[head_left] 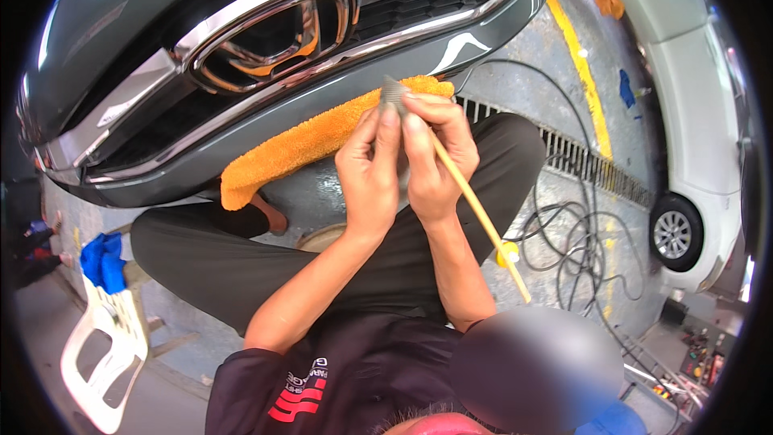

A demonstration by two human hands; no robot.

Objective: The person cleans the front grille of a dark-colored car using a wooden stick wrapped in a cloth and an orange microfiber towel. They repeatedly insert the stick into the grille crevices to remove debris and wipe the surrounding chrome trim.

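In front of the car's bumper, my two hands meet at a thin brush with a long, pale wooden handle (481, 216). My left hand (369, 167) is closed, thumb and fingers pinching near the grey bristles (392, 90). My right hand (440, 153) is closed around the brush just below its head, and the handle slants down to the right. Behind my hands an orange towel (302, 143) hangs along the lower edge of the dark grey bumper (386, 84). Above it are the chrome emblem (274, 40) and the grille. My fingers partly hide the brush head.
A white car (692, 113) stands at the right. Black hose (564, 229) lies coiled on the floor, beside a drain grate (596, 171) and a small yellow object (507, 254). At the left is a white plastic chair (109, 338) with a blue cloth (103, 262) on it.
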